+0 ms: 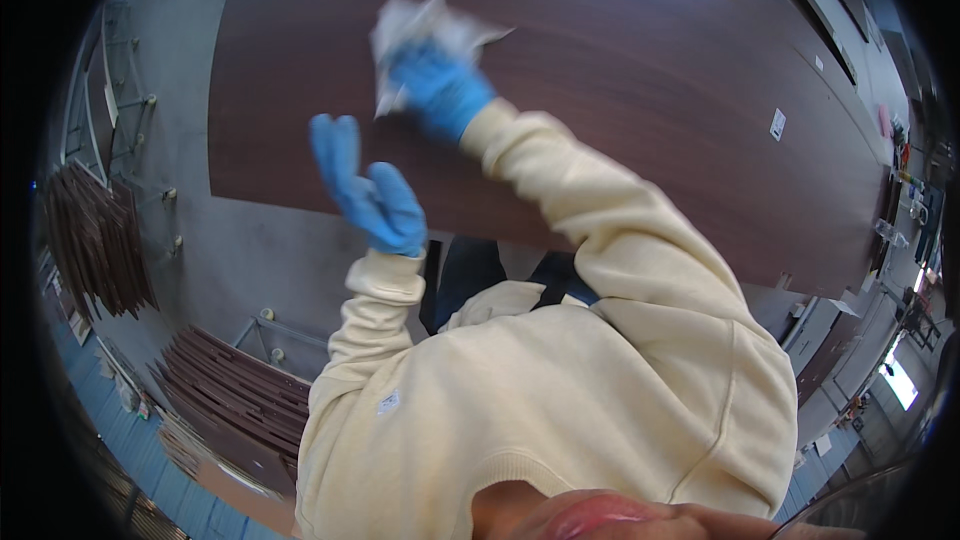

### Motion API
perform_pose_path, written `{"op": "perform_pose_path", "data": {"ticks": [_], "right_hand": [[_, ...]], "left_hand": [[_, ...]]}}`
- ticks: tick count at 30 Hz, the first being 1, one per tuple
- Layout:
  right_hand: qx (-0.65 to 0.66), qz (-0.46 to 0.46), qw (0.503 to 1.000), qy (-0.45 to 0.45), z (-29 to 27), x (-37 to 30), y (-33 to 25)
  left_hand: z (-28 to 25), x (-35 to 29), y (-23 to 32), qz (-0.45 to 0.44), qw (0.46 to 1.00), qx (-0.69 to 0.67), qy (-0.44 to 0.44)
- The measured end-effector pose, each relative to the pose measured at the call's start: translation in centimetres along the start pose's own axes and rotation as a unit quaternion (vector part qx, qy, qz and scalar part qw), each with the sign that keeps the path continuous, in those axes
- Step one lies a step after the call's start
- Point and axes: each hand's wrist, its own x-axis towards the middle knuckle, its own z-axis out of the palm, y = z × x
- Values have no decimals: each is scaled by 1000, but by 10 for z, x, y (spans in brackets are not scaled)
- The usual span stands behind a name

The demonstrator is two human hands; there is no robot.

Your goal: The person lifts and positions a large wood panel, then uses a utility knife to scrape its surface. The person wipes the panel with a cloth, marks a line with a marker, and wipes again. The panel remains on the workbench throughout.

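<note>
A large dark brown wood-look panel lies flat in front of me. My right hand, in a blue glove, presses a crumpled white cloth onto its surface, left of the middle. Both hand and cloth are smeared by motion, and the fingers are partly lost in the folds. My left hand, gloved in blue as well, is raised by the panel's near edge at the left. Its fingers point up and the thumb stands apart, with nothing held. A small white label sticks to the panel's right part.
Stacks of brown panels stand on wheeled metal racks at the lower left, with another bundle of brown panels farther left. A metal-tube rack on casters is beyond the panel's left edge. Tools and a clear bottle lie at the far right.
</note>
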Motion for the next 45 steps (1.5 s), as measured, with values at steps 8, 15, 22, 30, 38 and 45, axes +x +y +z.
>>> {"op": "perform_pose_path", "data": {"ticks": [8, 15, 22, 30, 38, 45], "right_hand": [[72, -117, 978, -155, 23, -4, -134], [-276, 110, 954, 28, 22, 98, 177], [53, -103, 993, -10, 51, 45, -23], [177, -142, 938, -263, -94, -156, -66], [159, -117, 927, -318, -112, -137, -85], [173, -194, 928, -266, 24, 2, -171]], "left_hand": [[-138, -37, -105, -95, 985, 124, 68], [-166, -133, -120, -346, 916, 184, 83], [-164, -200, -143, -476, 851, 203, 88], [-144, -224, -159, -481, 843, 235, 53], [-218, -321, -195, -690, 668, 276, 37], [-267, -334, -260, -744, 635, 181, 107]]}}
